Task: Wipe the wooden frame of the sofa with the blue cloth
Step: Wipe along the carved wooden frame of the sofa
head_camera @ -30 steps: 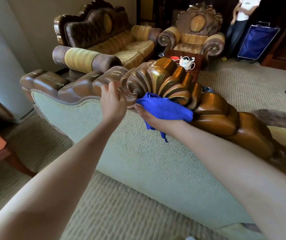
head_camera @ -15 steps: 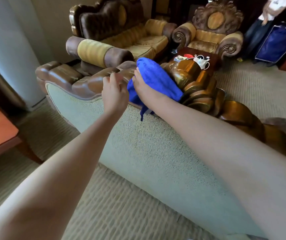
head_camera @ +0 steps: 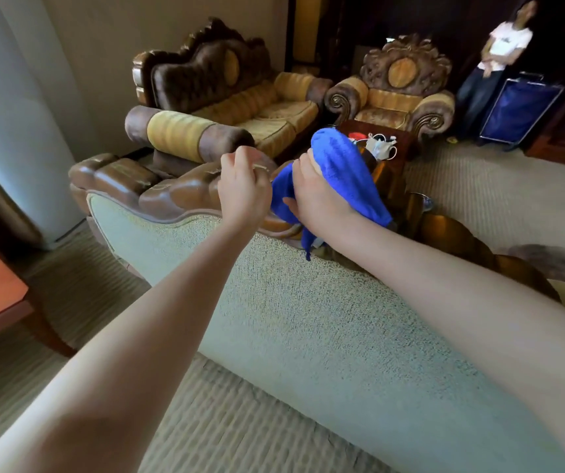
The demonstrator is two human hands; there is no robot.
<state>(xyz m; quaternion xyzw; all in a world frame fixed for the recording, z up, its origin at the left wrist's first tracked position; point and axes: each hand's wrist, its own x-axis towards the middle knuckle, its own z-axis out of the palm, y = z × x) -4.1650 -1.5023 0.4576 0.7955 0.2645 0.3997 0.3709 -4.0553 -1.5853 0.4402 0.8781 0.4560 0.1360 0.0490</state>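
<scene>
Along the sofa's wooden frame | left hand hovered just left of its crest, fingers curled, holding nothing | blue cloth draped over the crest | right hand gripped the cloth, pressing it there.

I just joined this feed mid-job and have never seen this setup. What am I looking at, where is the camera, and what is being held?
There is no machine: a person works bare-handed, and the single camera sits on their head, looking forward and down along both arms. In front is the back of a sofa, topped by a carved wooden frame. The right hand grips a blue cloth draped over the frame's central crest. The left hand is curled at the frame beside it; whether it grips is unclear. Beyond stand more sofas and a bystander.
</scene>
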